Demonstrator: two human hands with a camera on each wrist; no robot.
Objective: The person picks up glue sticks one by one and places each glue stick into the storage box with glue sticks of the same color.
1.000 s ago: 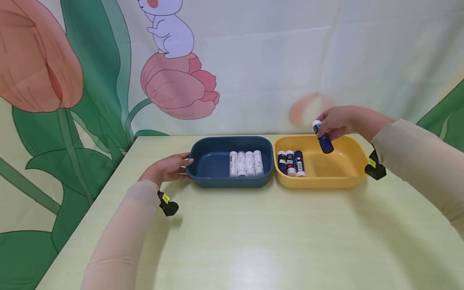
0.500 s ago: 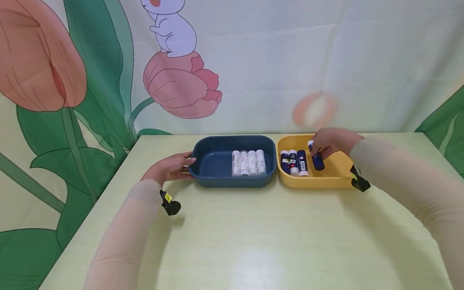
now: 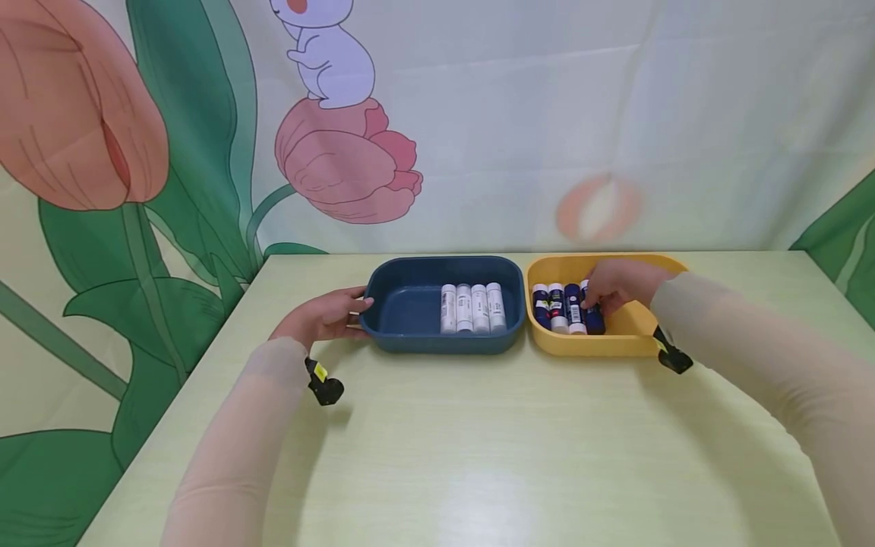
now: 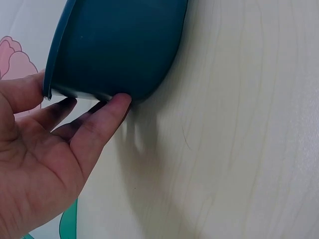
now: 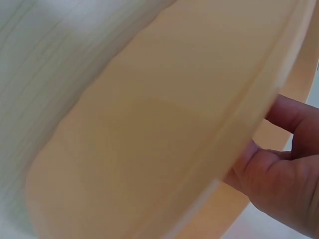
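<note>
My right hand [image 3: 620,282] reaches down into the yellow tray [image 3: 595,346] and holds a dark blue glue stick [image 3: 595,322] with a white cap. The stick stands close beside 3 other dark blue glue sticks [image 3: 573,304], lined up at the tray's left end. In the right wrist view the tray wall hides the fingertips and the stick. At the left end of the blue tray [image 3: 444,345], my left hand [image 3: 331,314] grips the rim, thumb at the top edge and fingers against the outer wall [image 4: 114,50]. Several white glue sticks [image 3: 472,308] lie side by side in that tray's right half.
Both trays stand side by side near the back of the pale wooden table [image 3: 465,441]. Behind them hangs a printed cloth [image 3: 492,152] with tulips and a white animal. Each wrist wears a black camera [image 3: 324,383].
My right hand has come down and left, carrying the dark blue glue stick from above the yellow tray into it, next to the others. My left hand keeps its place on the blue tray.
</note>
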